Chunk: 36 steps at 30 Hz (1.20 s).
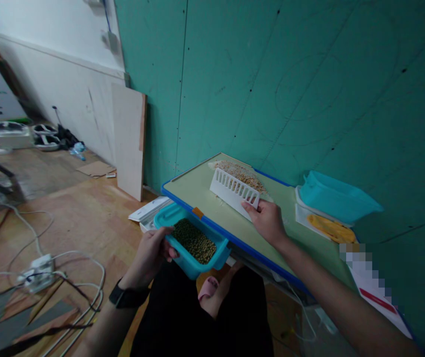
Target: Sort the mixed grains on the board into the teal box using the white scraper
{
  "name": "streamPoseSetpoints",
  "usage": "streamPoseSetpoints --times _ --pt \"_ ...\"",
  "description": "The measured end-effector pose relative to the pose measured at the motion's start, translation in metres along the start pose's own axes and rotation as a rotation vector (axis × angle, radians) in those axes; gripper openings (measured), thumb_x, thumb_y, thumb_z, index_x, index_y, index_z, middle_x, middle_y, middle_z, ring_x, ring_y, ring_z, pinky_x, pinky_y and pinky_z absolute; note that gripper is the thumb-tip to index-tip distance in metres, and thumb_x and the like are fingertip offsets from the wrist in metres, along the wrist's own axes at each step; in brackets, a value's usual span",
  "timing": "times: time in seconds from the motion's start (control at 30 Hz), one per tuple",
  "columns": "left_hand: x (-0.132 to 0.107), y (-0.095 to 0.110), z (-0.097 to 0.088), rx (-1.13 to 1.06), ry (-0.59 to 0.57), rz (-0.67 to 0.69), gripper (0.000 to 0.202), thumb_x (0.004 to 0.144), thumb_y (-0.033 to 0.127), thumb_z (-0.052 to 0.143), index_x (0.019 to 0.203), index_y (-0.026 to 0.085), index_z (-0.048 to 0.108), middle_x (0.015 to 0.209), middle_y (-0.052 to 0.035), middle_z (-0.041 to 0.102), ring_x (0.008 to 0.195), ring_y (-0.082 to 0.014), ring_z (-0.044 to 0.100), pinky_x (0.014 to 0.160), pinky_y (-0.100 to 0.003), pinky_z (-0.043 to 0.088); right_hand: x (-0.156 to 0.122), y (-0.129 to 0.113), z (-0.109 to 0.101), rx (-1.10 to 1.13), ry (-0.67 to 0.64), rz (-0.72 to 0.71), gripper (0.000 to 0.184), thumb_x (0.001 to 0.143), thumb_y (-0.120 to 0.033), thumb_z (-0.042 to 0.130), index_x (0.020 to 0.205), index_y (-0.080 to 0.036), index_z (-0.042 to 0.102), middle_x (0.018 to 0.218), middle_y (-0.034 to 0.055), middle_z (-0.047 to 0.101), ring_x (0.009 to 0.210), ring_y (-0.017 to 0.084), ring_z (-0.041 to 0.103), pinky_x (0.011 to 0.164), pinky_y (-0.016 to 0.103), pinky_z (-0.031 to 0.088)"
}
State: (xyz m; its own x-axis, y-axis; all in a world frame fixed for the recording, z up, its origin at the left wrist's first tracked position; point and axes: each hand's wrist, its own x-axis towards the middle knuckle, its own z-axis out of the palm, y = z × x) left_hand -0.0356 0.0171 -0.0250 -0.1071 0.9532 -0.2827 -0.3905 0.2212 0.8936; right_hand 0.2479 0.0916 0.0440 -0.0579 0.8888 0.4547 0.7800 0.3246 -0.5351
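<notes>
My left hand [157, 245] grips the near left rim of a turquoise plastic bin [192, 270], thumb over the edge. Green and tan beans [194, 241] lie in the bin, which is held over my lap just below the table's front edge. A white slotted plastic strip [230, 194], like a small rack, stands on its long edge on the table, with my right hand [266, 220] closed on its right end. Behind the strip a pile of tan beans or grains [238, 173] is spread on the tabletop, partly hidden by it.
The pale green table [182, 188] has a blue edge and stands against a green wall. At its right are a turquoise scoop-shaped bin [340, 196] and a yellow glove or cloth [329, 228]. Cables and a power strip [41, 272] lie on the floor at left.
</notes>
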Motion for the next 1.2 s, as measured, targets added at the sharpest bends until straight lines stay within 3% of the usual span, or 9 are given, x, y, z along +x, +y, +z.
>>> streamPoseSetpoints --times 0.37,0.7,0.83,0.93,1.0,1.1,1.2 --pt "-0.001 0.000 -0.001 -0.013 0.008 0.008 0.036 0.061 0.040 0.079 0.038 0.018 0.063 0.034 -0.0044 0.059 0.031 -0.0106 0.054 0.036 -0.018 0.042 -0.012 -0.016 0.003 0.116 -0.039 -0.065 0.033 0.094 -0.041 0.064 0.088 -0.014 0.082 0.087 0.0123 0.082 0.079 0.027 0.078 0.071 0.031 0.055" --pt "0.002 0.001 0.000 -0.015 0.023 -0.004 0.036 0.061 0.041 0.078 0.038 0.018 0.064 0.034 -0.0044 0.059 0.030 -0.0109 0.053 0.034 -0.018 0.042 -0.045 -0.041 -0.004 0.224 -0.120 -0.169 0.022 0.098 -0.031 0.064 0.095 -0.018 0.082 0.090 0.0081 0.083 0.083 0.023 0.080 0.076 0.028 0.060" --pt "0.001 0.000 0.000 -0.009 -0.002 -0.006 0.037 0.063 0.043 0.078 0.040 0.017 0.065 0.035 -0.0048 0.060 0.031 -0.0116 0.055 0.035 -0.018 0.042 -0.056 -0.046 -0.004 0.113 -0.053 -0.269 0.021 0.099 -0.026 0.063 0.094 -0.017 0.081 0.082 0.0080 0.082 0.071 0.021 0.079 0.064 0.024 0.057" --pt "-0.001 -0.003 -0.001 -0.027 -0.014 -0.003 0.037 0.065 0.043 0.079 0.041 0.018 0.065 0.036 -0.0042 0.061 0.032 -0.0113 0.055 0.036 -0.019 0.043 -0.062 -0.044 0.003 0.001 -0.003 -0.430 0.021 0.101 -0.022 0.060 0.101 -0.015 0.080 0.077 0.0069 0.081 0.062 0.018 0.076 0.060 0.023 0.054" --pt "-0.003 -0.005 -0.002 -0.033 -0.013 -0.006 0.036 0.065 0.044 0.079 0.042 0.019 0.066 0.037 -0.0040 0.062 0.032 -0.0112 0.055 0.036 -0.019 0.043 -0.063 -0.045 0.010 -0.068 -0.004 -0.546 0.025 0.103 -0.018 0.053 0.109 -0.013 0.077 0.084 0.0086 0.082 0.065 0.017 0.077 0.062 0.024 0.055" --pt "-0.004 -0.010 -0.004 -0.004 -0.016 -0.008 0.040 0.066 0.045 0.079 0.039 0.019 0.065 0.036 -0.0046 0.062 0.032 -0.0112 0.054 0.037 -0.020 0.043 -0.060 -0.059 0.025 -0.232 -0.092 -0.618 0.032 0.102 -0.010 0.045 0.120 -0.009 0.071 0.100 0.0135 0.082 0.078 0.020 0.079 0.067 0.026 0.058" --pt "-0.005 -0.018 -0.006 0.009 -0.013 0.000 0.042 0.069 0.045 0.080 0.039 0.019 0.065 0.036 -0.0043 0.062 0.032 -0.0116 0.055 0.039 -0.021 0.043 -0.049 -0.086 0.043 -0.430 -0.216 -0.579 0.036 0.098 -0.006 0.044 0.125 -0.006 0.068 0.102 0.0178 0.080 0.075 0.023 0.078 0.060 0.029 0.058"
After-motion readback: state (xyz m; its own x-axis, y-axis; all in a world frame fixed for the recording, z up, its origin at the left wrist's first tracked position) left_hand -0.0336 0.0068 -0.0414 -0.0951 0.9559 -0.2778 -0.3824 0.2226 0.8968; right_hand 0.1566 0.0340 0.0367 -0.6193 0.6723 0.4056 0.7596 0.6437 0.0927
